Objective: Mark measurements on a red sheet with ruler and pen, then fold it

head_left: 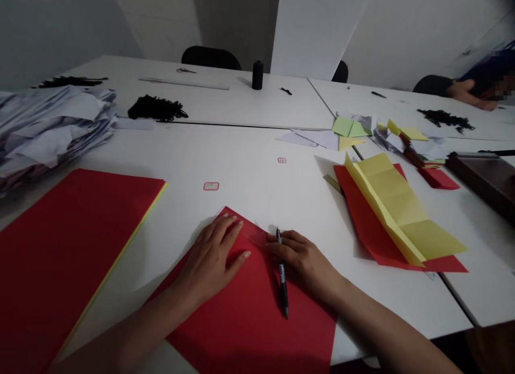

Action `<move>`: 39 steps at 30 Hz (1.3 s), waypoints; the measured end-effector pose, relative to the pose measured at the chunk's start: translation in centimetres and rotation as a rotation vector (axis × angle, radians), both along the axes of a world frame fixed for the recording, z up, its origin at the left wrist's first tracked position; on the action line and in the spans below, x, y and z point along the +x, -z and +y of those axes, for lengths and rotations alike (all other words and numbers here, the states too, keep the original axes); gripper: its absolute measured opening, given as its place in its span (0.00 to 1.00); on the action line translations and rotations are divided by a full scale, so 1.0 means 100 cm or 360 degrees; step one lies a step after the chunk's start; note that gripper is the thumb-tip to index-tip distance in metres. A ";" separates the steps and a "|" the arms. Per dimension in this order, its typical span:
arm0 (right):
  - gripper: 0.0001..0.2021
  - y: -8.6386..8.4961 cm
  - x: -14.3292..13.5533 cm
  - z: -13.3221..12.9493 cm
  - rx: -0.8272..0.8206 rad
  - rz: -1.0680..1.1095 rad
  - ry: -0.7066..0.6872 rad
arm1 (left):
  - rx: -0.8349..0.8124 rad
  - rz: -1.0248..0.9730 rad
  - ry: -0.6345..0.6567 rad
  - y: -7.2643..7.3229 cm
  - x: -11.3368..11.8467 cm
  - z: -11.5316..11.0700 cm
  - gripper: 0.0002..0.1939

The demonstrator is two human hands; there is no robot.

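A red sheet [257, 315] lies on the white table in front of me, one corner pointing away. My left hand [217, 250] rests flat near that corner with its fingers apart, over what looks like a clear ruler [254, 235] along the sheet's far edge. At the ruler's right end is my right hand [303, 256], its fingers closed, with a black pen [282, 283] held between them. The pen's tip points away from me, and its other end hangs over the red sheet.
Stacked red sheets [80, 245] lie at the left, below a heap of white paper [52, 127]. Folded yellow paper [398, 202] sits on red paper at the right. Farther back are black yarn [156, 108], a black bottle [257, 75] and another person's hand [470, 93].
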State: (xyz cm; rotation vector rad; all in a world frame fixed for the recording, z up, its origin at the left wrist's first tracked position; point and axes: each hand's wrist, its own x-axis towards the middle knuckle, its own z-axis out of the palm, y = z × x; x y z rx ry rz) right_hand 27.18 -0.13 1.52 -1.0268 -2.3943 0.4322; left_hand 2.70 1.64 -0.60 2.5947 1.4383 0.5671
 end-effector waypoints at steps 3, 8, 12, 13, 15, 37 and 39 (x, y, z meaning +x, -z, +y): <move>0.18 -0.003 0.000 0.000 0.0015 -0.0014 -0.0014 | -0.0001 0.0022 0.0007 0.000 0.000 0.000 0.27; 0.17 -0.002 0.000 0.000 0.0000 -0.0010 -0.0004 | 0.0024 0.0053 0.0025 0.001 -0.001 0.000 0.24; 0.16 -0.002 0.000 0.000 -0.0008 0.0008 -0.0011 | 0.0039 0.0066 0.0040 0.000 -0.001 0.000 0.22; 0.16 -0.003 0.000 0.000 -0.0008 0.0008 -0.0011 | 0.0041 0.0068 0.0042 -0.001 -0.001 0.000 0.22; 0.16 -0.004 0.000 0.000 -0.0007 0.0006 -0.0007 | 0.0042 0.0064 0.0045 -0.002 -0.001 0.000 0.21; 0.17 0.000 -0.001 0.000 -0.0023 0.0020 -0.0004 | 0.0059 0.0070 0.0033 -0.002 0.000 0.000 0.22; 0.17 0.000 -0.001 0.001 -0.0013 0.0032 -0.0016 | 0.0049 0.0068 0.0032 -0.001 0.000 0.000 0.22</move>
